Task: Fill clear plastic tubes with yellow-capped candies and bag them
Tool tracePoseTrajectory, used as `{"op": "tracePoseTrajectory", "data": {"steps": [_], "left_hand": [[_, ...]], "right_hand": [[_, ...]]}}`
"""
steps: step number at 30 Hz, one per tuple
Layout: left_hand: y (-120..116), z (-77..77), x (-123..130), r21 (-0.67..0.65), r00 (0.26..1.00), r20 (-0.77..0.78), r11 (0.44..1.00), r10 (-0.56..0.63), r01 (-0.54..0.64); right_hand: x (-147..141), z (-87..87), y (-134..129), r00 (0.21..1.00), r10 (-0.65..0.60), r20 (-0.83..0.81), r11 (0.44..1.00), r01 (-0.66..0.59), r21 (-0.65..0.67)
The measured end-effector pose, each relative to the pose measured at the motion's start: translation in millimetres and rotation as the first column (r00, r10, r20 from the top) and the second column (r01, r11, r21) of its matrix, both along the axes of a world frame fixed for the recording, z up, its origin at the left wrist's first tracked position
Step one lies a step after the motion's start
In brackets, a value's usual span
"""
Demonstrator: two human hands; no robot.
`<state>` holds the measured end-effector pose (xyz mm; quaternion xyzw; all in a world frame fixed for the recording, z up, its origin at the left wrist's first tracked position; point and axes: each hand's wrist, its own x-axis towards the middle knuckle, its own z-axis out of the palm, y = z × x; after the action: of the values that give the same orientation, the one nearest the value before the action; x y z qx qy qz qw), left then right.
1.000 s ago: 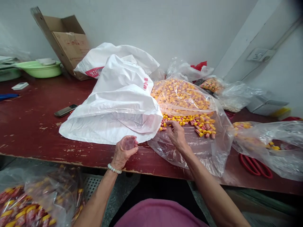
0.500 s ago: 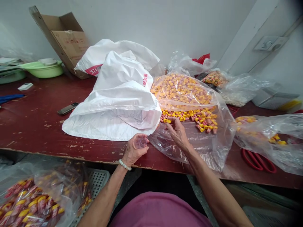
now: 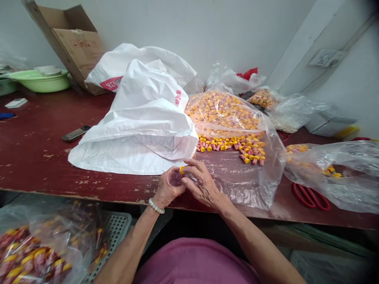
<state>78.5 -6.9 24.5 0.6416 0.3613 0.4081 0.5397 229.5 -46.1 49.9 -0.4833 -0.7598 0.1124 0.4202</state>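
In front of me, my left hand [image 3: 166,190] is closed around a small clear plastic cup [image 3: 173,181]. My right hand [image 3: 204,183] meets it there, its thumb and fingers pinching a small red-patterned piece with a yellow cap [image 3: 181,170] at the cup's mouth. Fingers partly hide both. Just beyond my left hand, a white woven sack [image 3: 139,122] lies with its mouth towards me and clear round-rimmed items inside. Many more yellow-capped pieces [image 3: 225,108] spill from a large clear plastic bag [image 3: 245,189] beyond my right hand.
Red scissors [image 3: 310,197] lie at the right beside another clear bag [image 3: 349,165]. A phone [image 3: 76,133], a green basin [image 3: 44,83] and a cardboard box [image 3: 78,47] are on the left. Below the table's edge, a bag of filled, yellow-capped items [image 3: 38,256] sits near a grey crate [image 3: 117,225].
My right hand has come back from the pile towards my left hand, bringing a yellow-capped piece to the clear cup. The view has shifted slightly to the right.
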Motion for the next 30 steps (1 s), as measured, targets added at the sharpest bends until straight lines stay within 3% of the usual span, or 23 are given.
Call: {"op": "tracePoseTrajectory", "data": {"steps": [7,13,16,17,19,21,22,24,30], "left_hand": [[3,-7.7,-3,0.011,1.0,-0.001,1.0,0.0,0.0],[1,0.7,-3,0.037,0.997,0.075,0.999,0.012,-0.015],[2,-2.5,-3,-0.048,0.998,0.057,0.999,-0.004,0.007],[3,-4.3,-3,-0.097,0.998,0.059,0.995,-0.009,0.015],[5,-7.6,-3,-0.182,0.996,0.086,0.983,-0.013,0.029],[6,-9.2,-3,-0.212,0.994,0.111,0.976,-0.023,0.046],[7,-9.4,-3,-0.212,0.993,0.114,0.976,-0.031,0.055],[7,-8.7,-2,-0.202,0.994,0.095,0.977,-0.049,0.068],[7,-8.7,1,-0.168,0.998,0.015,0.984,-0.057,0.059]], "right_hand": [[8,0.0,4,0.984,0.071,0.165,0.996,-0.061,-0.061],[-2,-7.0,-6,0.992,0.124,-0.02,0.986,-0.125,-0.106],[10,-9.0,4,0.991,0.114,-0.068,0.986,-0.121,-0.117],[19,-10.0,11,0.995,0.057,-0.077,0.992,-0.066,-0.111],[45,-12.9,33,0.982,-0.19,-0.022,0.975,0.186,-0.119],[74,-17.4,58,0.869,-0.479,0.123,0.863,0.492,-0.115],[87,-20.0,71,0.82,-0.546,0.172,0.817,0.567,-0.11],[106,-25.5,93,0.766,-0.591,0.25,0.77,0.629,-0.108],[121,-28.7,121,0.762,-0.546,0.347,0.769,0.621,-0.154]]}}
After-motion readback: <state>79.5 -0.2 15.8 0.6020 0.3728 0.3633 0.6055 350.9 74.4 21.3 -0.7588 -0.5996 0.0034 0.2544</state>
